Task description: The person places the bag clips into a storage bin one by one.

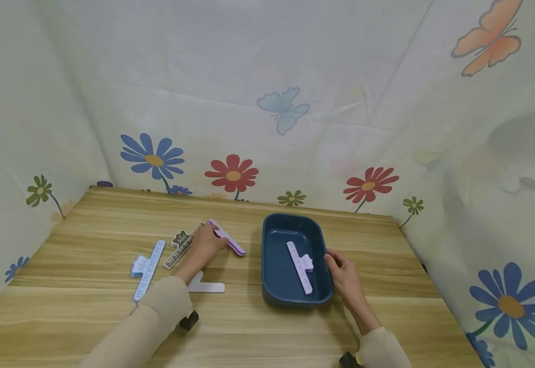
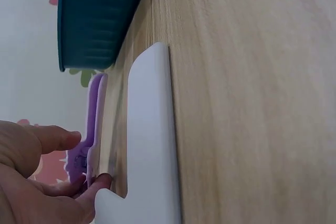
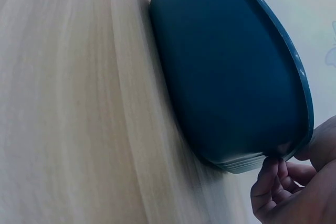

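Left of the tray (image 1: 272, 225), left-hand fingers (image 2: 63, 137) pinch the diagonally lying purple clip (image 1: 230, 241)

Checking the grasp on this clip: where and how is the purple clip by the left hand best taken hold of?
Pinch the purple clip at its raised tab, midway along, from above on the left hand's side. It lies flat on the table, so only the tab gives the fingers purchase.

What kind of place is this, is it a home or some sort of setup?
Probably a staged tabletop setup rather than a lived-in room: a wooden table is hemmed on three sides by a flower-and-butterfly cloth. On it sit only a blue tray and a few ruler-marked clips, handled by two hands.
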Tool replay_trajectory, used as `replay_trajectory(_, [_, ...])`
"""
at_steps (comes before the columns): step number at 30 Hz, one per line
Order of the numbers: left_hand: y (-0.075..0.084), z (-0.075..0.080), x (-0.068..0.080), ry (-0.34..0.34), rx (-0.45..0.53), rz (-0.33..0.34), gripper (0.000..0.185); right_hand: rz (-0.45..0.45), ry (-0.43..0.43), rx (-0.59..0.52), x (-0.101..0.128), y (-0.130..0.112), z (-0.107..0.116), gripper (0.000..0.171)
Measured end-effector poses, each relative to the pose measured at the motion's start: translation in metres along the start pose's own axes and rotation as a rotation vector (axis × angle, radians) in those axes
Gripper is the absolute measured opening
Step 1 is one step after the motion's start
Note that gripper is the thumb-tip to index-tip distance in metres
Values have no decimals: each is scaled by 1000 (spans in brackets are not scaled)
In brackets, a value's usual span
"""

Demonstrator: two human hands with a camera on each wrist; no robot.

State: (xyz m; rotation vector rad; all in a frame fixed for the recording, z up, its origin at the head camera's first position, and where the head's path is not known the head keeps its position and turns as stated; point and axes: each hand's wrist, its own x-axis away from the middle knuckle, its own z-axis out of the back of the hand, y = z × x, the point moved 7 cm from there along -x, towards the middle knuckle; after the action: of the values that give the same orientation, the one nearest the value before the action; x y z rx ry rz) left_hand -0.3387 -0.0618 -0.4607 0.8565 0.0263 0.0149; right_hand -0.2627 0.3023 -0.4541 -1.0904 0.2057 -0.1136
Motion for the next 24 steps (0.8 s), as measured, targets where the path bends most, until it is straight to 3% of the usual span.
replay_trajectory(8, [3, 5, 3, -11, 55, -20, 56, -7, -3, 10, 1, 0, 0, 34])
replay_trajectory(16, [8, 14, 7, -6, 124, -26, 59, -20, -6, 11, 1, 0, -1, 34])
replay_trajectory(24, [24, 29, 9, -11, 145, -68, 56, -12, -5, 16, 1, 0, -1, 34])
